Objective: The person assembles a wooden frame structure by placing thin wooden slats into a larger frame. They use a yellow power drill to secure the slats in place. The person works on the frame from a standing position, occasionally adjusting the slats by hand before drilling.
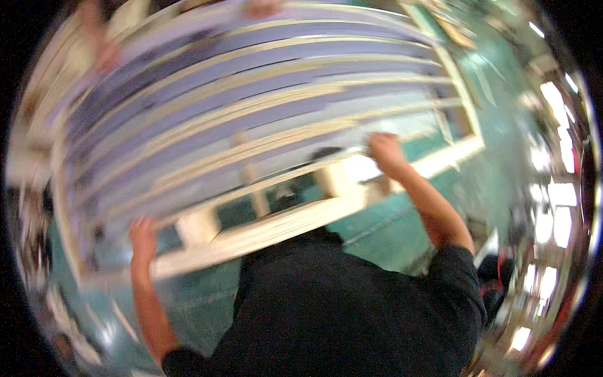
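A large slatted wooden frame [276,235] spans the view, tilted with its right end farther away. Pale slats run along it, with bluish-purple bands showing between them. My left hand [143,235] is closed over its near rail toward the left end. My right hand [385,152] is closed on the near side, right of the middle, next to a white patch [361,168]. Short wooden blocks [198,226] join the near rail to the first slat, leaving openings between them. Motion blurs the picture, and my fingertips are hidden.
Across the frame, another person's hands are at the far edge, one hand [105,58] at the left and one hand [262,7] near the top middle. The floor [377,239] is green. Blurred items [455,31] lie beyond the far right corner.
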A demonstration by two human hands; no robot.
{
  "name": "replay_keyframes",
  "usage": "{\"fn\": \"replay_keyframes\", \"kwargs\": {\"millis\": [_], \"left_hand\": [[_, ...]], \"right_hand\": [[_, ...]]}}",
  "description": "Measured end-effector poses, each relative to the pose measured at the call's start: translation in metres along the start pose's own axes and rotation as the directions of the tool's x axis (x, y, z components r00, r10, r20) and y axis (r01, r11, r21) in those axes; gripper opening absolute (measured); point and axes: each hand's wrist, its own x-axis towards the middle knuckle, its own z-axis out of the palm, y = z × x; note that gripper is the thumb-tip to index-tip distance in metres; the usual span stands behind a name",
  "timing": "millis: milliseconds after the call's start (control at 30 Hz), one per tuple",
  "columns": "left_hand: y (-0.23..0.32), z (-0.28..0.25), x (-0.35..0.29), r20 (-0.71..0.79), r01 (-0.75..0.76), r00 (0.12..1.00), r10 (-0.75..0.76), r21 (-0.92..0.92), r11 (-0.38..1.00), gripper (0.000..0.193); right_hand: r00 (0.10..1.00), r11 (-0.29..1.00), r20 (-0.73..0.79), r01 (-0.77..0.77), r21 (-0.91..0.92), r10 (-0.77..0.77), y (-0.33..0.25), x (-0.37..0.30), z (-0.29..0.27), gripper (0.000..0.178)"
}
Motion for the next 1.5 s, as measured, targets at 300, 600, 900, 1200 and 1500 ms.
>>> {"fn": "replay_keyframes", "kwargs": {"millis": [300, 600, 900, 1200, 1500], "left_hand": [[-0.032, -0.03, -0.044, -0.086, -0.044, 0.995, 0.05, 0.063, 0.997, 0.04], [0.029, -0.106, -0.037, 0.099, 0.099, 0.989, -0.112, 0.126, 0.987, 0.062], [0.108, -0.13, 0.113, -0.142, -0.105, 0.985, 0.097, -0.047, 0.993, 0.057], [0.071, -0.083, 0.163, -0.083, 0.108, 0.992, -0.098, 0.128, 0.986, 0.068], [0.058, -0.072, 0.156, -0.123, 0.06, 0.991, -0.059, 0.011, 0.998, 0.042]], "right_hand": [[1.0, 1.0, -0.024, 0.007, 0.021, -0.006, -0.041, 0.033, 0.024, 0.025], [0.994, 0.999, 0.114, -0.005, 0.041, 0.001, -0.047, 0.021, -0.056, 0.064], [0.989, 0.964, -0.071, 0.142, 0.223, -0.129, -0.065, 0.151, -0.087, 0.054], [0.981, 0.982, -0.068, 0.184, 0.045, -0.181, -0.045, 0.209, -0.037, 0.041], [0.963, 0.961, -0.056, 0.268, 0.072, -0.265, -0.043, 0.22, -0.033, 0.017]]}}
